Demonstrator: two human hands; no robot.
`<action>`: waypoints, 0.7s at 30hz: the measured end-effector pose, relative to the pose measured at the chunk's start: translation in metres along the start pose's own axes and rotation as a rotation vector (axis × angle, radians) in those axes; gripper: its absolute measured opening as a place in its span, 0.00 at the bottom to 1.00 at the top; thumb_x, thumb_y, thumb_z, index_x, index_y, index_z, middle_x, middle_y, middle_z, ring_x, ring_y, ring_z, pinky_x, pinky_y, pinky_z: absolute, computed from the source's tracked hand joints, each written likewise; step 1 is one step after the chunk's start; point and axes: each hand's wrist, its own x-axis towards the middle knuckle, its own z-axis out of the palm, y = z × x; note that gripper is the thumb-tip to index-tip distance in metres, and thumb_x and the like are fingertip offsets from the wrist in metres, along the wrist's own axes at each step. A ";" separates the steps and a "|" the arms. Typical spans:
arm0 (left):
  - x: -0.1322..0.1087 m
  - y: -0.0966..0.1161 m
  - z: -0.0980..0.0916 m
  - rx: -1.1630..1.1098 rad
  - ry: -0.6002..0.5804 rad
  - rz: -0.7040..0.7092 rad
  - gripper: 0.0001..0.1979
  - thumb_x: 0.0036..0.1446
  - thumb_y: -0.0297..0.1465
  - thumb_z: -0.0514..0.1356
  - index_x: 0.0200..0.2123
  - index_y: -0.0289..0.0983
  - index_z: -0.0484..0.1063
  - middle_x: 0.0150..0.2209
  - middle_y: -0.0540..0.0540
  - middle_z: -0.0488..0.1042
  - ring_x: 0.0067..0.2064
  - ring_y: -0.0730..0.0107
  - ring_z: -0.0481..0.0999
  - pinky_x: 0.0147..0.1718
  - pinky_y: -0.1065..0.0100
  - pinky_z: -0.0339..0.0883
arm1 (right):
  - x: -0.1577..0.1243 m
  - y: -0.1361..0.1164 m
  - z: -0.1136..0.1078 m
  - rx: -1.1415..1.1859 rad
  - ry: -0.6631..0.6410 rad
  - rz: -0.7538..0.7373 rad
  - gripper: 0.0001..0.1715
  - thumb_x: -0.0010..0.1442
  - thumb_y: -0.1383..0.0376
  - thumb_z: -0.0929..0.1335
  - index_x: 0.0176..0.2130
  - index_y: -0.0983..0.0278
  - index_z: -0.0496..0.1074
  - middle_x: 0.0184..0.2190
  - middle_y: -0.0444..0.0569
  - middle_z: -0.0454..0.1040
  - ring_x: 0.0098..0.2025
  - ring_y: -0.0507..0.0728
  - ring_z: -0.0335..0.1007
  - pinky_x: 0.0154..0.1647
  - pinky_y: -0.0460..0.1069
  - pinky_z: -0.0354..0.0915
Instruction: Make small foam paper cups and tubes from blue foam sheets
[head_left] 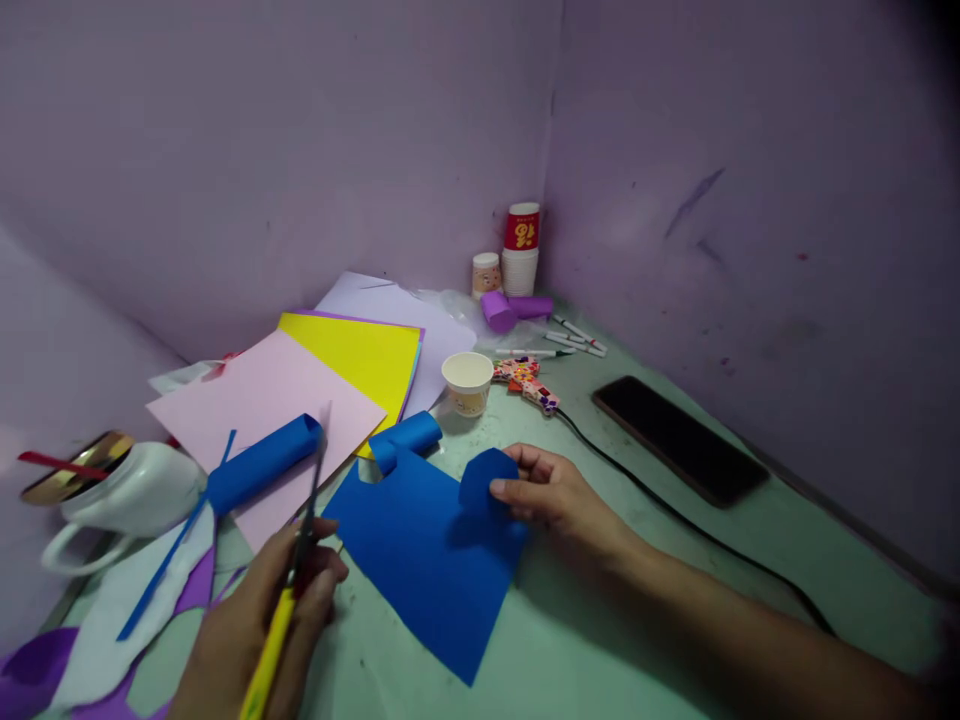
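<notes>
My left hand (281, 610) is closed around a pair of scissors (274, 645) with yellow handles, its blades pointing up and away. Between thumb and fingers, my right hand (544, 485) pinches a small, roughly round blue paper piece (481, 478). Below that piece lies a larger blue paper sheet (435, 560) with a notch cut from its far edge. A short rolled blue tube (409, 437) rests at the sheet's far side. Another, longer blue paper roll (262, 465) lies left, partly on a pink sheet (277, 390).
A paper cup (469, 385) stands mid-table beside a patterned glue gun (525, 382) with a black cord. To the right lies a phone (679, 440). Stacked cups (521, 250) and markers (577, 335) sit near the corner. A white mug (135, 490) is at left.
</notes>
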 end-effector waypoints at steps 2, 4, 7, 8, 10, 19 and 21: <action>-0.006 0.015 -0.001 -0.011 -0.013 -0.044 0.18 0.55 0.47 0.52 0.45 0.47 0.67 0.32 0.51 0.77 0.26 0.68 0.75 0.29 0.66 0.70 | 0.000 -0.004 -0.003 -0.112 0.007 -0.078 0.17 0.33 0.69 0.77 0.26 0.65 0.71 0.21 0.41 0.73 0.24 0.50 0.67 0.29 0.46 0.63; -0.005 0.023 -0.004 -0.068 -0.015 -0.073 0.19 0.53 0.49 0.53 0.43 0.46 0.67 0.32 0.51 0.77 0.28 0.66 0.76 0.31 0.65 0.69 | 0.003 -0.005 -0.006 -0.224 -0.039 -0.105 0.15 0.32 0.70 0.76 0.25 0.65 0.71 0.20 0.40 0.72 0.24 0.49 0.65 0.27 0.45 0.60; 0.002 0.022 -0.007 -0.207 0.002 -0.103 0.22 0.51 0.50 0.54 0.44 0.43 0.66 0.31 0.49 0.75 0.26 0.67 0.73 0.25 0.67 0.66 | 0.007 0.002 -0.005 -0.367 -0.154 -0.079 0.14 0.32 0.70 0.75 0.24 0.65 0.72 0.18 0.39 0.70 0.22 0.49 0.63 0.25 0.45 0.58; 0.005 0.019 -0.008 -0.255 0.011 -0.111 0.22 0.51 0.49 0.55 0.44 0.42 0.66 0.30 0.49 0.75 0.25 0.68 0.72 0.22 0.69 0.64 | 0.008 0.006 -0.004 -0.407 -0.184 -0.072 0.14 0.32 0.71 0.75 0.24 0.65 0.72 0.18 0.39 0.70 0.22 0.49 0.62 0.24 0.45 0.57; 0.007 0.013 -0.010 -0.333 0.043 -0.108 0.22 0.50 0.47 0.56 0.43 0.40 0.66 0.28 0.50 0.73 0.24 0.69 0.70 0.18 0.71 0.60 | 0.006 0.012 0.001 -0.463 -0.233 -0.067 0.13 0.31 0.71 0.75 0.23 0.66 0.72 0.17 0.39 0.70 0.21 0.48 0.61 0.24 0.45 0.57; 0.004 -0.014 -0.057 -0.704 0.371 -0.058 0.18 0.48 0.40 0.63 0.42 0.41 0.67 0.29 0.52 0.73 0.23 0.72 0.69 0.18 0.71 0.62 | 0.011 0.026 0.085 -0.225 -0.187 -0.193 0.18 0.31 0.67 0.77 0.26 0.65 0.71 0.22 0.40 0.73 0.25 0.50 0.66 0.30 0.47 0.61; 0.004 -0.019 -0.063 -0.769 0.418 -0.061 0.18 0.48 0.39 0.64 0.41 0.41 0.66 0.28 0.52 0.73 0.23 0.72 0.69 0.17 0.71 0.62 | 0.023 0.036 0.105 -0.227 -0.129 -0.189 0.16 0.32 0.67 0.76 0.25 0.65 0.71 0.22 0.42 0.73 0.25 0.51 0.66 0.31 0.48 0.61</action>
